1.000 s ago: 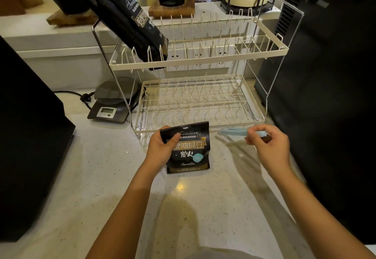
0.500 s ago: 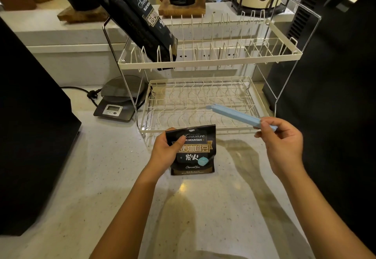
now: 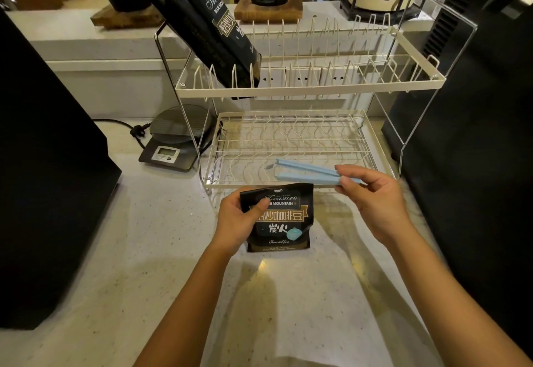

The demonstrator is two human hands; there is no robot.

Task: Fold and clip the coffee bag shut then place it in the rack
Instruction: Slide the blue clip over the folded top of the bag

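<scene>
A small black coffee bag (image 3: 284, 219) with gold lettering stands on the pale counter, its top folded down. My left hand (image 3: 238, 219) grips its left side, thumb pressed on the front. My right hand (image 3: 372, 199) holds a long light-blue clip (image 3: 305, 171) by its right end; the clip's two arms are spread apart at the left end, just above and to the right of the bag's top. Behind them stands the cream two-tier wire rack (image 3: 305, 89).
A larger black coffee bag (image 3: 210, 29) leans in the rack's upper tier at the left. A digital scale (image 3: 173, 147) with a cord sits left of the rack. Black appliances flank the counter at left (image 3: 43, 170) and right (image 3: 476, 135).
The right hand lifted the blue clip off the counter, and the clip's arms now stand apart. The left hand kept its hold on the bag.
</scene>
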